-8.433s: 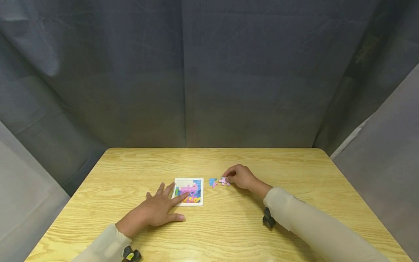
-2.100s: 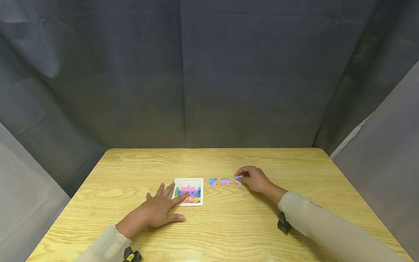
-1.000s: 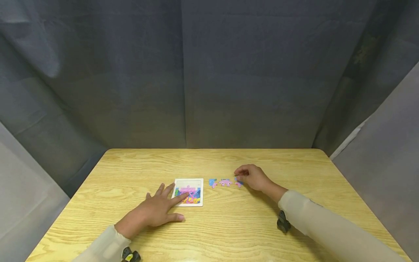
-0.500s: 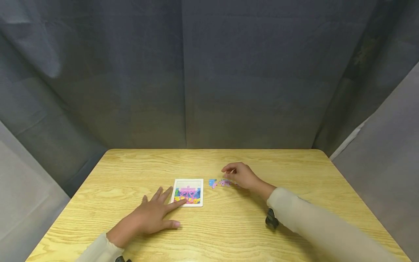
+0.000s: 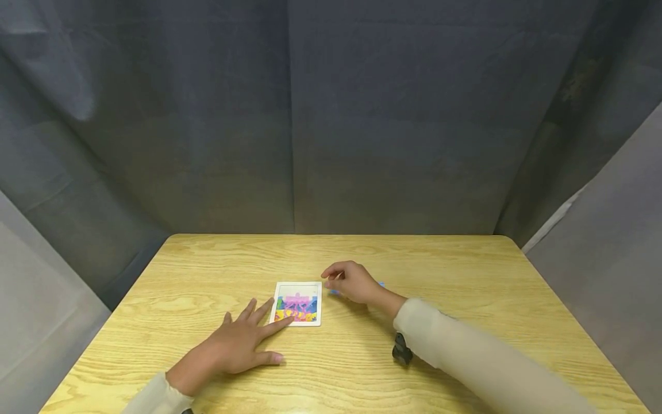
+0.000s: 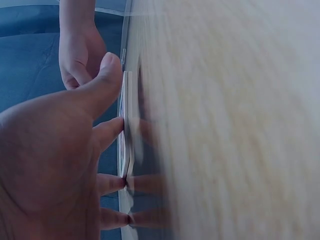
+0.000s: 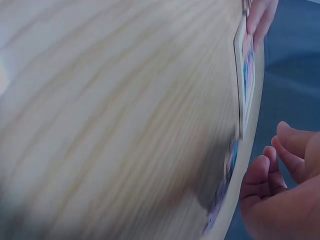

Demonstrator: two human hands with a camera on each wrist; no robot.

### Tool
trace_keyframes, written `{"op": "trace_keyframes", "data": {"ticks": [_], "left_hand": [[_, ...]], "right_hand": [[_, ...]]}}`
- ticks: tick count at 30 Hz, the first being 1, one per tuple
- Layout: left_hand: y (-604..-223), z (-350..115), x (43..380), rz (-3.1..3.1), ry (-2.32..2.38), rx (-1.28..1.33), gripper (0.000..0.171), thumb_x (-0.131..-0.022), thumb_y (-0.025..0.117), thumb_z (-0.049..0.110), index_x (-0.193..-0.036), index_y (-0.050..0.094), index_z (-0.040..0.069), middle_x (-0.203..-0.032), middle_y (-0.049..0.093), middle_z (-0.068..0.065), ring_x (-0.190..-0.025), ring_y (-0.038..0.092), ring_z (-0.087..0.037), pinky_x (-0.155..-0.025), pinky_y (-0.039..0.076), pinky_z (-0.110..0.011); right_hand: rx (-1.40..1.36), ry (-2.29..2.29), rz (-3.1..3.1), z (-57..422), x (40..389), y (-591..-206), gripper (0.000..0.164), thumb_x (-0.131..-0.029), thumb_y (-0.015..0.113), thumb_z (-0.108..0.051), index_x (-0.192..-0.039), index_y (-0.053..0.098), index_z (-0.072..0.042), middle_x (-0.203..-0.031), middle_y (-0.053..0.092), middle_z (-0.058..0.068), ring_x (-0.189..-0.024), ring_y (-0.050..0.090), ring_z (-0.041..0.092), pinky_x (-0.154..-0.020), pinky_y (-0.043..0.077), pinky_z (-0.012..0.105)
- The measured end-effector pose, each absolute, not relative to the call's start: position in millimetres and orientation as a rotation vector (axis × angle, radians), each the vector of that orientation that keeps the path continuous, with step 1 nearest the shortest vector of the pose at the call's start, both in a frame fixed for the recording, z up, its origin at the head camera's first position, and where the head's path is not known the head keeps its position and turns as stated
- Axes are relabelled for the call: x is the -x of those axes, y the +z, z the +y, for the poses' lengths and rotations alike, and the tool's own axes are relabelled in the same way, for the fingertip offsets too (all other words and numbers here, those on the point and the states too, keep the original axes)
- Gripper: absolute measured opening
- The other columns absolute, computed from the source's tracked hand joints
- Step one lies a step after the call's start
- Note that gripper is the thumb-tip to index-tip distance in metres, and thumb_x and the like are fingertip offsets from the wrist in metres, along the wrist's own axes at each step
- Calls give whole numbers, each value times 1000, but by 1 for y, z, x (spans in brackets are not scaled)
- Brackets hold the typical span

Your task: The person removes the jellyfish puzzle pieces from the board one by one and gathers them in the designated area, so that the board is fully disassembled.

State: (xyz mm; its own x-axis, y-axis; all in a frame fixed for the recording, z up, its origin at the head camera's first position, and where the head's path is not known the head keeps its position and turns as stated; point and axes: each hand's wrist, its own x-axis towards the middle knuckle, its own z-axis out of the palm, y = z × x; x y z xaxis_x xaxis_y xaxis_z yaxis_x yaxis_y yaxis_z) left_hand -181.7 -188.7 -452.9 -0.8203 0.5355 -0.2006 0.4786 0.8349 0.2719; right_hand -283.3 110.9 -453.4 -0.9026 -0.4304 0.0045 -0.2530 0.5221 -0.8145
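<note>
A small white-framed jigsaw puzzle [image 5: 318,307] lies flat on the table, its lower part filled with a pink, blue and yellow picture and its upper strip bare. Spread out at its left side, my left hand [image 5: 239,344] rests a finger on the lower-left part, other fingertips at the left edge. To the right of the frame, my right hand [image 5: 355,283] hovers over the loose puzzle pieces [image 7: 220,192], fingers loosely bent. Nothing shows between its fingertips in the right wrist view. In the head view the hand mostly covers the pieces; blue bits of a puzzle piece [image 5: 381,284] peek out.
The wooden table [image 5: 331,374] extends around the puzzle on every side. A dark grey curtain [image 5: 331,126] hangs behind its far edge, and lighter cloth panels [image 5: 605,247] flank it.
My right hand put top-row pieces from the puzzle into a row at its right. It has let go of the last one and moved left. My left hand slid slightly towards me.
</note>
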Motion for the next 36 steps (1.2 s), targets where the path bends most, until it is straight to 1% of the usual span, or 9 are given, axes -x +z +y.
{"op": "trace_keyframes", "data": {"ticks": [4, 7, 14, 21, 28, 36], "left_hand": [[-453, -189, 182, 2750, 293, -786, 78, -91, 49, 79, -160, 31, 47, -172, 16, -13, -153, 14, -54, -101, 20, -89], [-454, -189, 182, 2757, 278, -786, 78, -90, 49, 80, -160, 32, 47, -172, 17, -13, -153, 16, -54, -100, 22, -89], [-456, -189, 183, 2759, 261, -782, 78, -90, 47, 81, -159, 32, 48, -172, 17, -12, -153, 16, -53, -100, 23, -89], [-456, -191, 183, 2760, 262, -791, 78, -91, 48, 80, -160, 33, 46, -172, 16, -13, -153, 16, -54, -99, 23, -89], [-456, -191, 183, 2756, 285, -828, 78, -92, 47, 78, -160, 33, 44, -172, 14, -15, -152, 15, -56, -98, 22, -90], [-455, -191, 184, 2756, 268, -845, 79, -92, 48, 78, -161, 32, 43, -172, 14, -15, -151, 14, -58, -98, 23, -90]], "right_hand": [[628, -1314, 2541, 99, 281, -456, 23, -101, 69, -13, -120, 71, -1, -105, 66, 7, -82, 61, 20, -68, 55, 30], [659, -1294, 2542, 91, 281, -456, 23, -101, 69, -14, -120, 72, -2, -103, 66, 4, -83, 60, 17, -70, 54, 28], [676, -1286, 2510, 69, 277, -455, 22, -99, 71, -14, -118, 72, -2, -101, 65, 3, -80, 59, 14, -67, 53, 25], [662, -1264, 2497, 50, 274, -458, 22, -97, 73, -12, -117, 73, -2, -99, 67, 1, -84, 62, 11, -78, 57, 26], [702, -1171, 2513, 39, 273, -461, 24, -94, 74, -9, -117, 73, -1, -96, 69, 1, -88, 61, 12, -91, 58, 35], [671, -1139, 2524, 35, 273, -463, 27, -92, 76, -7, -118, 73, -2, -97, 70, 1, -89, 60, 13, -93, 57, 35]]}}
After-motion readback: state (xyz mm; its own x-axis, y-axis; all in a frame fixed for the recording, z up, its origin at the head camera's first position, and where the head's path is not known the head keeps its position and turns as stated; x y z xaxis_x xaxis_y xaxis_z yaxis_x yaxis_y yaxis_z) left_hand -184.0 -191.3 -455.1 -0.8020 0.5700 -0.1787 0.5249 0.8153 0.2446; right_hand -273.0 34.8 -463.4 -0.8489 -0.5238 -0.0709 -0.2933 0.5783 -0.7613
